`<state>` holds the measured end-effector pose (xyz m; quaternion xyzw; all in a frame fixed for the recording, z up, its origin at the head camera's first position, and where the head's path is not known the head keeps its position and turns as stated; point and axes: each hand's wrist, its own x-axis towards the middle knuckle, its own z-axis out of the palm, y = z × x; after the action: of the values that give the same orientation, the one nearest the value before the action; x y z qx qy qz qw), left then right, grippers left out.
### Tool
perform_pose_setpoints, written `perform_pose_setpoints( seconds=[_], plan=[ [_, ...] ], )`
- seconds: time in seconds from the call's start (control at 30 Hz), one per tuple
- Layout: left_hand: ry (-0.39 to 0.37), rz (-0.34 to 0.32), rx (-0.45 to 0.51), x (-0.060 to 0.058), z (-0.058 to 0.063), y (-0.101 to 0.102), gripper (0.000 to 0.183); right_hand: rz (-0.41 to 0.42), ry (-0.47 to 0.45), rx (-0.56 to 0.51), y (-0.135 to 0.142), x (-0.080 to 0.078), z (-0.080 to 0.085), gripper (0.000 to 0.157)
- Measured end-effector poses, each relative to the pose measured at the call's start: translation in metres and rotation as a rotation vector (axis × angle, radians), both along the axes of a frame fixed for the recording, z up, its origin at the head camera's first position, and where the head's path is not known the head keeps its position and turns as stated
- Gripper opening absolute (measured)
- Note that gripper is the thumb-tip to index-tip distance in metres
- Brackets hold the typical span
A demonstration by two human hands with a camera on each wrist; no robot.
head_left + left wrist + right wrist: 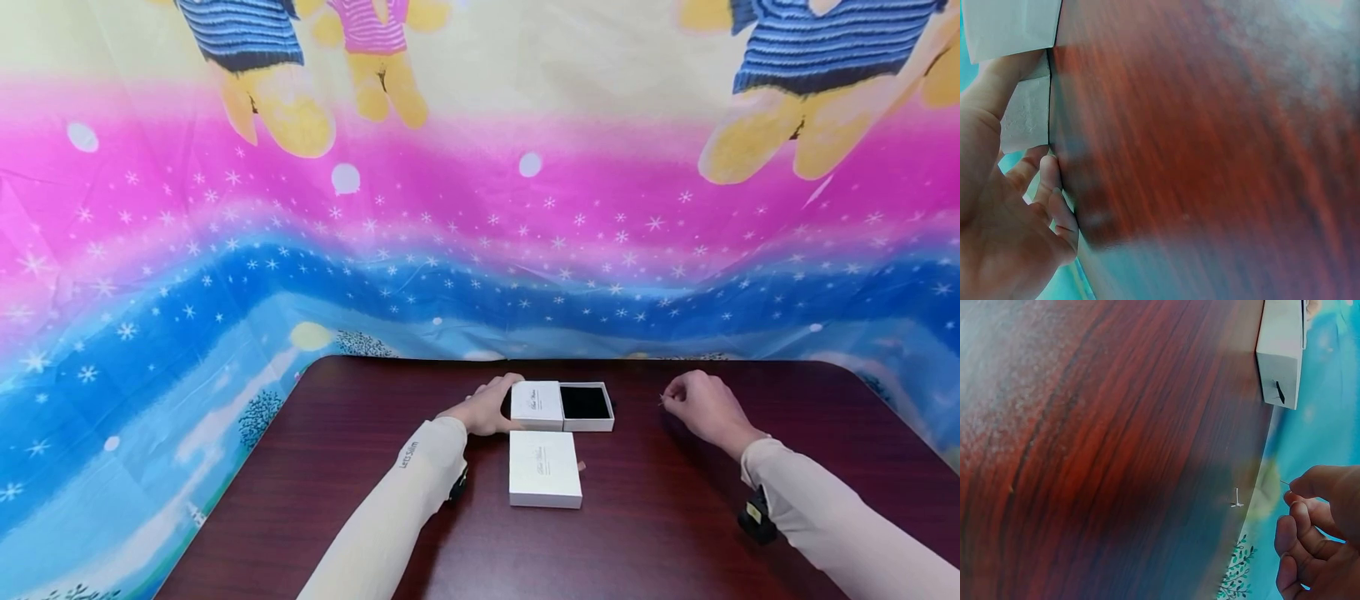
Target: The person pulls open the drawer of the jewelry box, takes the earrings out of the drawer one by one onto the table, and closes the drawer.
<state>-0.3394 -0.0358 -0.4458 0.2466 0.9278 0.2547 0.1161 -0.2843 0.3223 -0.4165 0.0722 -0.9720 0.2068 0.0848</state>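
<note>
A small white box (537,404) lies near the table's back edge, its drawer (611,408) pulled out to the right and showing a black lining (585,402). My left hand (487,407) grips the box's left end, with the thumb on its near side and fingers on the far side. To the right of the drawer, my right hand (703,407) pinches a very thin, pin-like piece (1284,482) between thumb and index finger. A tiny silvery piece with an upright post (1237,499), like a stud earring, shows against the table near those fingertips.
A second white box (545,468), closed, lies just in front of the first, with a small pinkish tab (581,467) on its right side. The dark red wooden table (337,500) ends at a patterned cloth (480,208) hanging behind it.
</note>
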Motion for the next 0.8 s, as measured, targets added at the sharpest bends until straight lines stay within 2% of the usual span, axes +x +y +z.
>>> perform_pose_setpoints(
  seconds=[0.3,0.8],
  plan=[
    [-0.004,0.002,-0.025,-0.0024,-0.003,0.0009,0.081,-0.001,-0.018,0.0,0.003,0.0014,-0.0019,0.013],
    [0.003,0.002,-0.007,-0.0011,-0.0007,0.0004,0.081,-0.018,-0.048,-0.021,0.0047,0.0037,-0.0062,0.016]
  ],
)
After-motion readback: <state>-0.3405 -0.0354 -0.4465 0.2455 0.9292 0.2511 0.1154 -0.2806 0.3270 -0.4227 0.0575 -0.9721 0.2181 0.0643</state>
